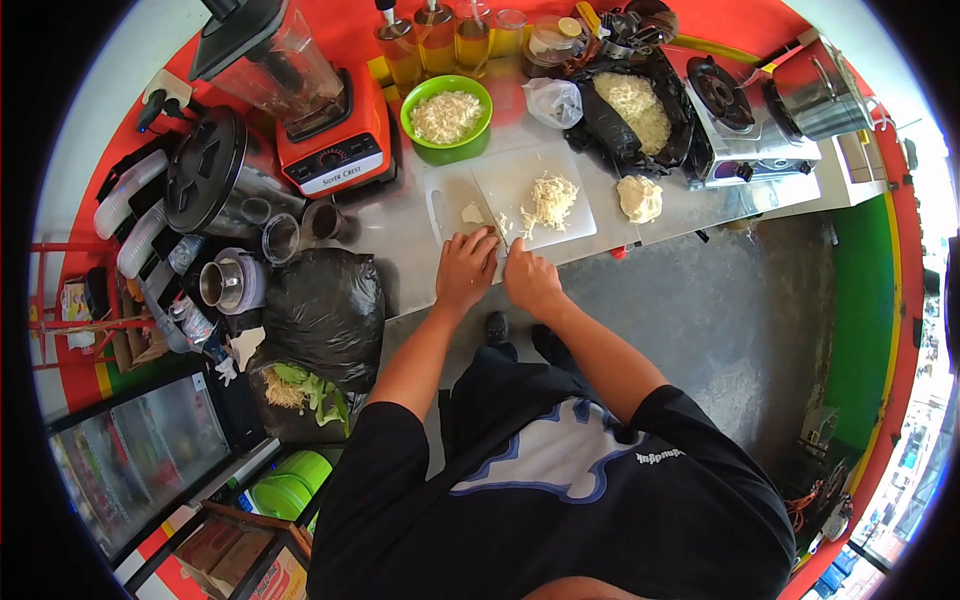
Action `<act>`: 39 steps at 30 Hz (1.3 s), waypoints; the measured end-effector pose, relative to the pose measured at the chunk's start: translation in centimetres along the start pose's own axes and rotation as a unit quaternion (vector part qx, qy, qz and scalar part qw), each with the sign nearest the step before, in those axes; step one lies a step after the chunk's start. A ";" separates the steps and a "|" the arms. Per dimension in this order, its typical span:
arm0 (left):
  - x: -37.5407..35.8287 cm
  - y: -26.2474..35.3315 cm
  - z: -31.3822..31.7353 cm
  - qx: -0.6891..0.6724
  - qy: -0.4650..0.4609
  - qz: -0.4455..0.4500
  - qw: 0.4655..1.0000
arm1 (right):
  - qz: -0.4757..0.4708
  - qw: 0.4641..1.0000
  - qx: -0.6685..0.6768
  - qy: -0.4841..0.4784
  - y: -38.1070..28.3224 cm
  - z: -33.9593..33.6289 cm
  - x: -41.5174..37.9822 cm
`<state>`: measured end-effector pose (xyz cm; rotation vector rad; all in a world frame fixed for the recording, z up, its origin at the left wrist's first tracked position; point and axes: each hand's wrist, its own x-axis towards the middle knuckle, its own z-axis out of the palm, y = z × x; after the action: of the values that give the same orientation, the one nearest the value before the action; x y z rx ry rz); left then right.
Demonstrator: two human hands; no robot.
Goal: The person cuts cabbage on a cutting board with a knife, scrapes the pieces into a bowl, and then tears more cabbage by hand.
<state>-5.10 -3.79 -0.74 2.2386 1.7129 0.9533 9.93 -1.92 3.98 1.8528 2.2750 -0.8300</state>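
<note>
My right hand [532, 278] is closed round the handle of a knife [503, 240], whose narrow blade points away from me over the white cutting board [447, 190]. Beside the blade, my left hand [467, 268] presses down at the near edge of the board with its fingers curled; whatever lies beneath them is hidden. A small pale flat piece [472, 213] sits just beyond those fingertips. To the right of the knife is a heap of white shreds [550, 203], which look like cabbage. A pale cabbage chunk [640, 199] rests on the steel counter, right of the board.
Behind the board stand a green bowl [446, 150] of shreds and a black plastic bag [610, 120] holding more. A red blender [335, 150] is at left, a gas stove [745, 130] at right. A stuffed black bag [325, 310] sits left of my arm.
</note>
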 end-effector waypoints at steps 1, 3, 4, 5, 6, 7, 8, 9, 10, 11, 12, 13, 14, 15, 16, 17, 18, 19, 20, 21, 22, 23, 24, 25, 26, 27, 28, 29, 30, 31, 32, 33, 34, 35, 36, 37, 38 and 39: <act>0.0 0.0 0.0 0.002 -0.007 -0.008 1.000 | -0.002 1.000 -0.017 -0.015 -0.2 -0.4 -0.1; 0.1 0.1 0.0 0.001 -0.006 -0.009 1.000 | -0.007 1.000 -0.018 -0.018 0.0 -0.6 -0.4; 0.1 0.1 -0.1 0.001 -0.007 -0.011 1.000 | -0.012 1.000 -0.017 -0.023 0.0 -0.5 -0.7; 0.0 0.1 -0.1 0.000 -0.007 -0.013 1.000 | -0.013 0.999 -0.018 -0.024 0.0 -0.3 -1.0; 0.0 0.1 0.0 0.003 -0.011 -0.015 1.000 | 0.001 0.999 -0.012 -0.030 0.0 -0.2 -1.4; 0.0 0.0 0.1 0.006 -0.016 -0.016 1.000 | 0.015 0.999 -0.005 -0.035 -0.1 -0.2 -1.6; 0.0 -0.1 0.1 0.006 -0.015 -0.017 1.000 | 0.014 0.999 -0.006 -0.036 -0.2 -0.1 -1.8; -0.1 -0.1 0.2 0.002 -0.009 -0.018 1.000 | 0.024 0.999 -0.004 -0.033 -0.2 0.2 -1.9; -0.1 -0.2 0.2 -0.002 -0.002 -0.019 1.000 | 0.034 0.999 -0.002 -0.030 -0.2 0.4 -1.9; -0.1 -0.3 0.2 -0.001 -0.001 -0.021 1.000 | 0.032 0.999 -0.002 -0.031 -0.1 0.6 -1.6; -0.2 -0.3 0.1 -0.006 -0.010 -0.025 1.000 | 0.028 0.999 0.001 -0.024 -0.1 0.7 -1.1; -0.1 -0.3 0.0 -0.012 -0.019 -0.027 0.999 | 0.024 1.000 0.004 -0.016 0.0 0.7 -0.6; -0.1 -0.2 0.1 -0.011 -0.018 -0.026 0.999 | 0.024 1.000 0.005 -0.015 0.2 0.7 -0.1; -0.1 -0.2 0.1 -0.019 -0.013 -0.028 0.999 | 0.012 1.000 0.005 0.001 0.2 0.4 0.4; -0.1 -0.3 0.2 -0.026 -0.007 -0.030 0.999 | 0.000 1.000 0.005 0.016 0.1 0.1 0.8; -0.1 -0.3 0.2 -0.025 -0.007 -0.029 0.999 | 0.000 1.000 0.006 0.017 0.2 -0.1 1.0; -0.1 -0.2 0.2 -0.031 0.003 -0.031 0.999 | 0.003 0.999 0.029 0.026 0.3 -0.4 1.0; 0.0 -0.1 0.1 -0.037 0.013 -0.034 0.999 | 0.005 0.998 0.052 0.033 0.3 -0.7 1.0; -0.1 -0.2 0.1 -0.037 0.014 -0.036 0.999 | 0.004 0.998 0.050 0.032 0.2 -0.7 0.9; -0.1 -0.4 0.1 -0.043 0.005 -0.037 0.998 | 0.014 0.996 0.073 0.040 0.3 -0.5 0.6; -0.1 -0.5 0.1 -0.049 -0.004 -0.039 0.998 | 0.023 0.994 0.096 0.048 0.4 -0.2 0.3; -0.2 -0.5 0.2 -0.051 -0.002 -0.042 0.998 | 0.022 0.994 0.092 0.047 0.4 0.1 -0.1; -0.2 -0.2 -0.1 -0.039 0.012 -0.059 0.997 | 0.021 0.995 0.093 0.041 0.4 0.5 -0.5; -0.1 0.1 -0.3 -0.027 0.026 -0.076 0.996 | 0.019 0.995 0.094 0.035 0.3 0.8 -0.8; 0.0 0.4 -0.5 -0.027 0.028 -0.077 0.996 | 0.018 0.995 0.092 0.036 0.3 1.0 -1.1; 0.2 0.7 -0.6 0.018 0.033 -0.091 0.995 | 0.021 0.994 0.106 0.021 0.3 1.3 -1.3; 0.3 0.9 -0.6 0.063 0.038 -0.106 0.992 | 0.025 0.993 0.119 0.006 0.3 1.4 -1.5; 0.3 0.7 -0.4 0.063 0.039 -0.107 0.991 | 0.024 0.993 0.117 0.006 0.5 1.4 -1.6; 0.2 0.4 -0.1 0.065 0.032 -0.106 0.992 | 0.008 0.992 0.125 0.013 0.9 1.6 -1.7; 0.1 0.2 0.0 0.067 0.025 -0.106 0.992 | -0.008 0.991 0.133 0.020 1.3 1.7 -1.7; 0.0 0.0 0.2 0.067 0.028 -0.108 0.992 | -0.010 0.991 0.130 0.020 1.7 1.8 -1.7; -0.1 0.0 0.2 0.063 0.018 -0.109 0.992 | 0.003 0.991 0.131 0.034 2.1 1.7 -1.8; -0.2 0.0 0.2 0.059 0.008 -0.109 0.992 | 0.016 0.990 0.132 0.048 2.5 1.6 -1.7; -0.2 -0.1 0.2 0.059 0.010 -0.110 0.992 | 0.015 0.990 0.131 0.049 2.9 1.6 -1.6; -0.3 -0.2 0.1 0.047 -0.006 -0.091 0.995 | 0.028 0.989 0.131 0.064 3.1 1.4 -1.5; -0.4 -0.2 0.0 0.035 -0.022 -0.072 0.997 | 0.040 0.987 0.131 0.079 3.3 1.2 -1.4; -0.5 -0.2 0.0 0.035 -0.022 -0.071 0.997 | 0.040 0.987 0.131 0.080 3.4 1.1 -1.3; -0.6 -0.1 0.0 0.045 -0.016 -0.061 0.997 | 0.037 0.988 0.131 0.069 3.2 0.7 -1.4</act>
<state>-5.25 -4.29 -0.99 2.1600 1.8883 0.8257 13.11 -3.11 2.84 2.1532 2.2521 -1.0649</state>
